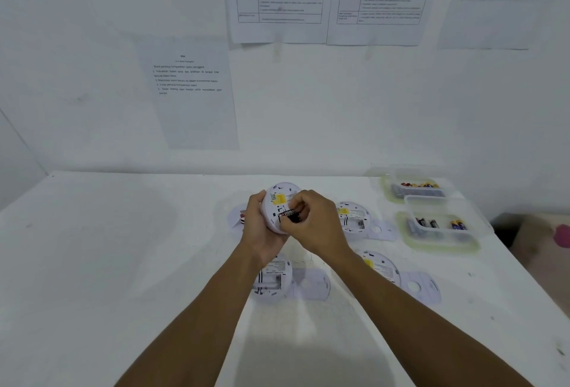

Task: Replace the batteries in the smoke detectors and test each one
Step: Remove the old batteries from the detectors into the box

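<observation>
My left hand [260, 226] grips a round white smoke detector [281, 198] by its left rim, back side facing me, lifted above the table. A yellow label sits on its upper part. My right hand [311, 223] pinches a black and red battery [290, 214] that lies in the detector's battery bay. Three more detectors lie back side up on the table: one at the right [353, 217], one near my left forearm [273, 278], one under my right forearm [382, 268].
Two clear plastic tubs at the right hold batteries, the far tub [416, 189] and the near tub [441, 224]. White mounting plates [311, 283] [419, 286] lie beside the detectors. The white table [123, 263] ends at the right edge. Printed sheets hang on the wall.
</observation>
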